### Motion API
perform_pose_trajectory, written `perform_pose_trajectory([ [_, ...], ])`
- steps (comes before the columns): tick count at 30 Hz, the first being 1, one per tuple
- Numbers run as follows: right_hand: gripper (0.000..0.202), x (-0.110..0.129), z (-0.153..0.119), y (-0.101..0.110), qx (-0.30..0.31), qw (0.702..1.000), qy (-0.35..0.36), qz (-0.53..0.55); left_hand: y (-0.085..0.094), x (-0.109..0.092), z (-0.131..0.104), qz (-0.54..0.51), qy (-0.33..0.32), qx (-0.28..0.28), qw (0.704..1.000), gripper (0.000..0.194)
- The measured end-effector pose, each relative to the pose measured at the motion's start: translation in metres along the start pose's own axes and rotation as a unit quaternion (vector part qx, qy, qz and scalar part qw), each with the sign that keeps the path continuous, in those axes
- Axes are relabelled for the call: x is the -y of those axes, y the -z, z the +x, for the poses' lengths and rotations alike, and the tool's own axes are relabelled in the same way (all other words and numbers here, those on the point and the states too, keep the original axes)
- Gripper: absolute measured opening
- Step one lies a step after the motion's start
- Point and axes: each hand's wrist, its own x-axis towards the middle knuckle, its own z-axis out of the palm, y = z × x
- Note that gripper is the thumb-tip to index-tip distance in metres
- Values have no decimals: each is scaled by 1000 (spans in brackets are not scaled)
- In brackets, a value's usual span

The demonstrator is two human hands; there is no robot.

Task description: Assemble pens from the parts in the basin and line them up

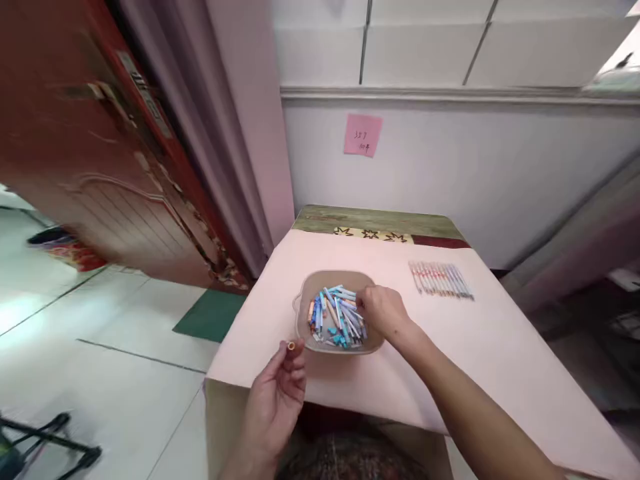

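A beige plastic basin (370, 347) stands near the front edge of the table. Inside lies a loose pile of pens and pen parts (335, 313), mostly blue, with some orange and white pieces. Close to the basin's front left corner, my left hand (277, 400) pinches a small orange cap (291, 346) between thumb and finger, its hollow round end facing me. My right hand (383, 308) reaches over the basin's right rim with its fingers closed above the pile. Whatever those fingertips hold is hidden.
To the right, a neat row of pens (440, 280) lies on the pink-covered table (500, 373). A pink note (363, 135) is stuck on the white wall behind. On the left are a red-brown door (100, 173) and a green mat (213, 315) on the tiled floor.
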Motion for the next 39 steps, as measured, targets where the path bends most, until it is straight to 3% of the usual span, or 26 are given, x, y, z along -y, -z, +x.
perform_pose_trajectory([
  [12, 24, 50, 14, -37, 31, 999, -5, 14, -6, -1, 1, 42, -19, -5, 999, 11],
  [19, 24, 48, 14, -38, 12, 999, -34, 17, -8, -10, 5, 40, -36, 7, 999, 12],
  [24, 21, 36, -14, -18, -84, 988, -44, 119, -9, -6, 3, 43, -43, -15, 998, 13],
  [30, 13, 20, -76, -4, -141, 904, 80, 395, -12, 5, -1, 59, -40, -32, 997, 11],
  [33, 12, 17, -93, -6, -177, 884, 90, 423, -13, 10, -2, 66, -37, -24, 997, 11],
  [39, 11, 19, -97, -13, -192, 891, 105, 398, -12, 20, -5, 74, -44, 0, 996, 10],
])
